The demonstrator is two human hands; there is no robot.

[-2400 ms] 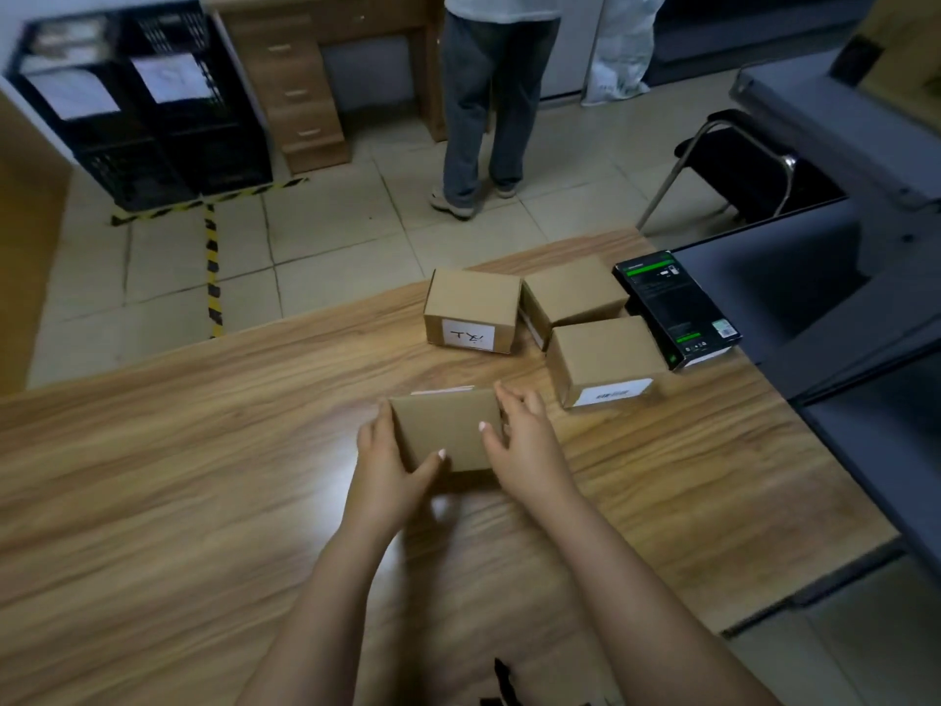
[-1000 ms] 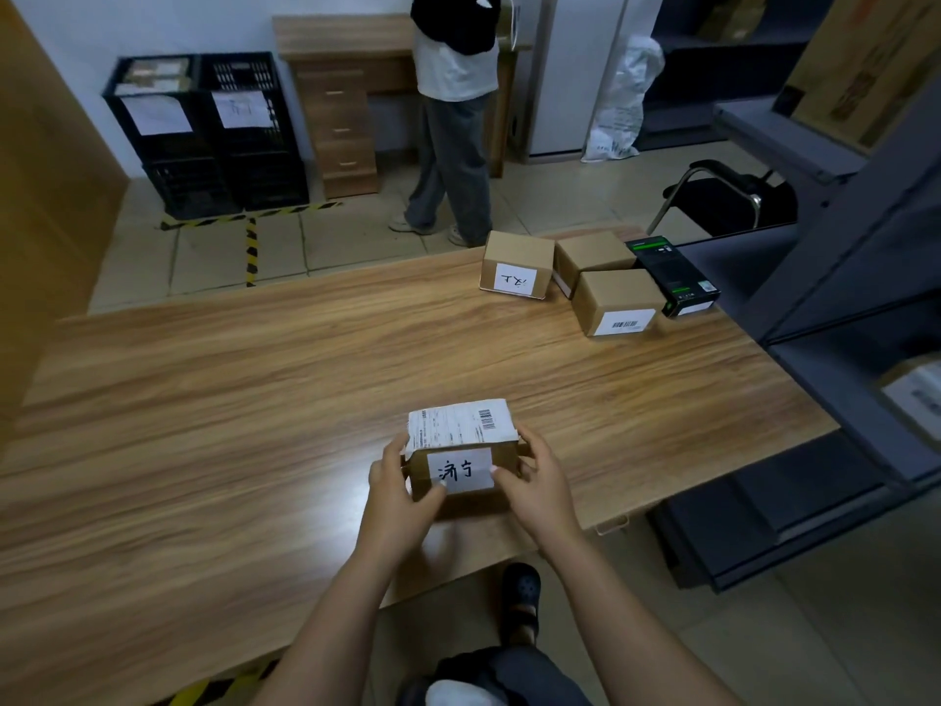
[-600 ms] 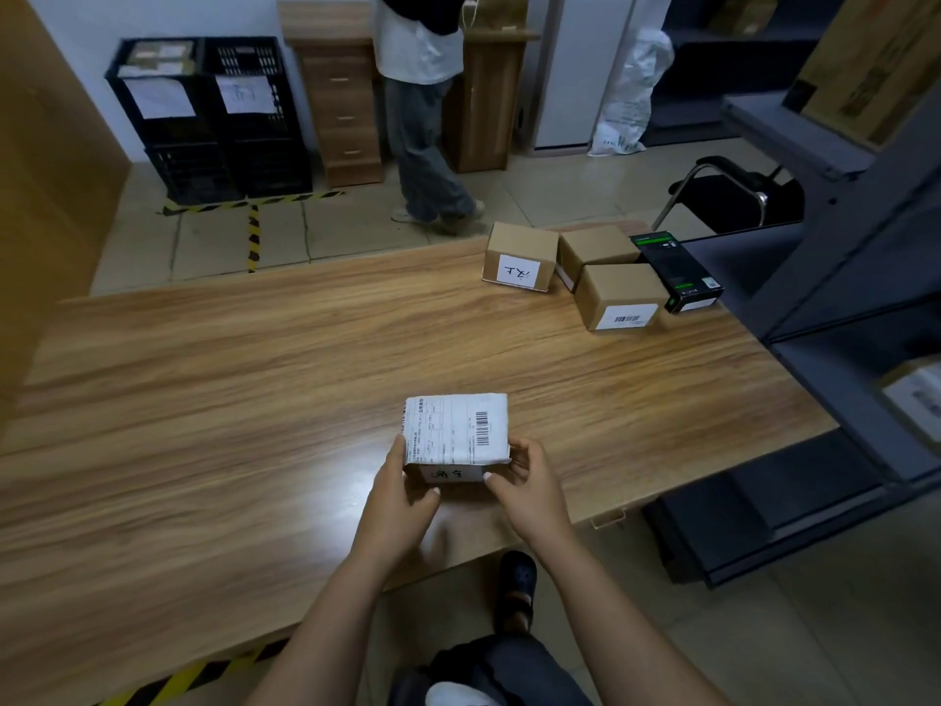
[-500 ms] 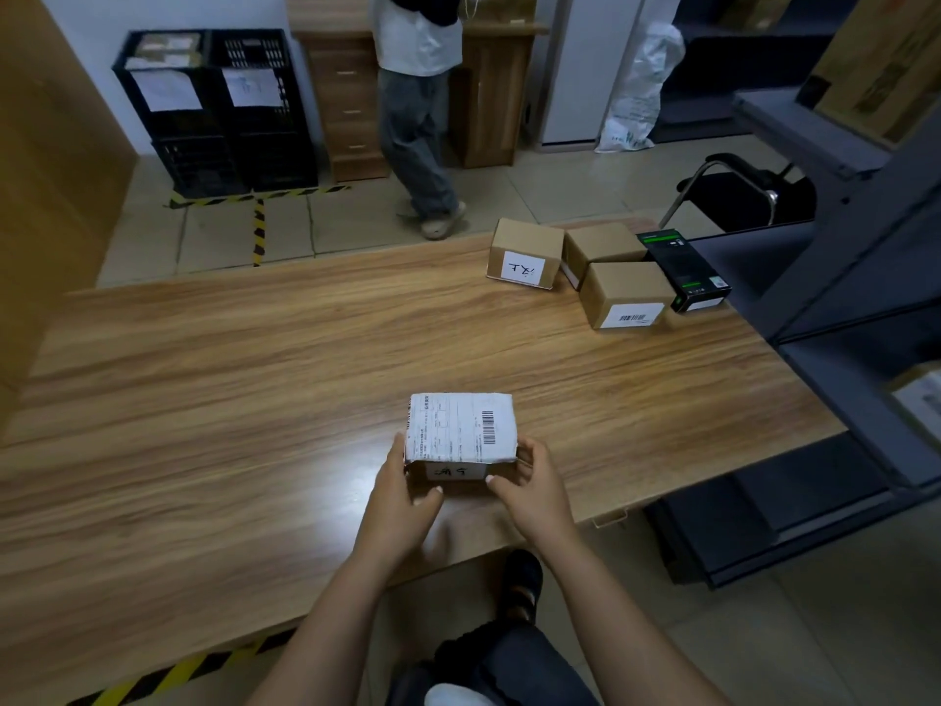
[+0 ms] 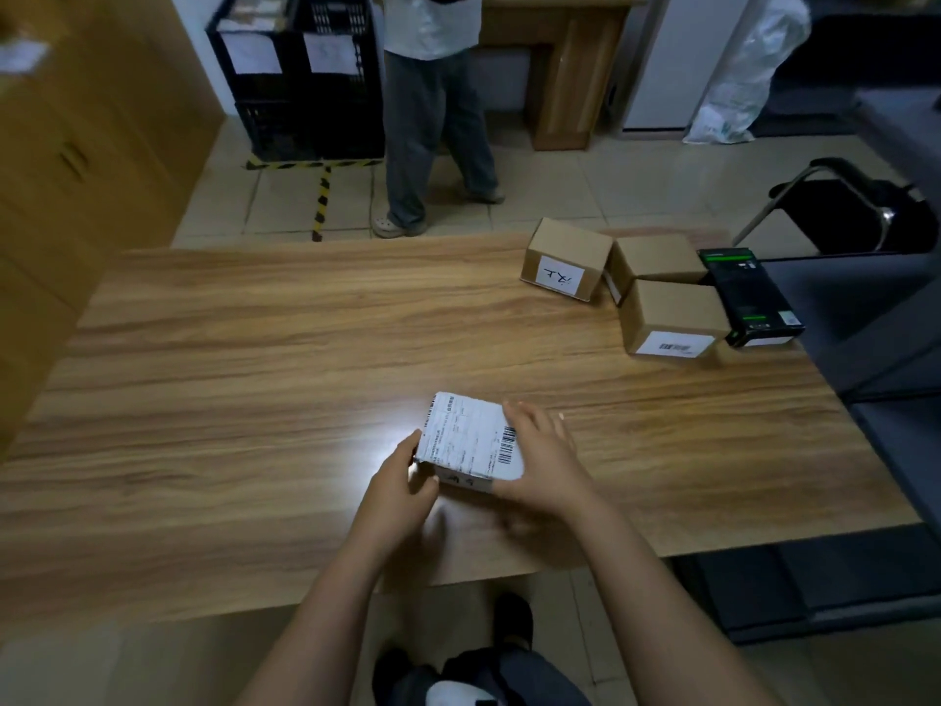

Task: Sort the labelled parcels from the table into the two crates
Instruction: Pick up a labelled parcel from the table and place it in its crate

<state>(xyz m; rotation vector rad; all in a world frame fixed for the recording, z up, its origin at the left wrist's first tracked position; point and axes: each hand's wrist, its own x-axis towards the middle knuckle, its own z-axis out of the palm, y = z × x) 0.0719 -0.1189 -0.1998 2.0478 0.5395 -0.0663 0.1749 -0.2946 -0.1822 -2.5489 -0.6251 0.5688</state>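
A small cardboard parcel (image 5: 466,440) with a white shipping label on top is held over the near part of the wooden table (image 5: 254,379). My left hand (image 5: 402,484) grips its near left corner and my right hand (image 5: 542,461) grips its right side. Three more cardboard parcels sit at the far right of the table: one with a handwritten label (image 5: 565,259), one plain (image 5: 657,257), one with a barcode label (image 5: 672,318). A black and green box (image 5: 748,295) lies beside them. Two black crates (image 5: 300,73) with paper sheets stand on the floor against the far wall.
A person (image 5: 433,109) stands on the tiled floor between the table and the crates. Yellow-black tape (image 5: 321,196) marks the floor by the crates. A wooden desk (image 5: 565,68), a black chair (image 5: 860,211) and grey shelving (image 5: 896,318) stand to the right; a wooden cabinet (image 5: 66,160) to the left.
The parcel was drawn from the far group toward me and turned, its handwritten side tipping down and the shipping label coming on top. The person walked left toward the crates.
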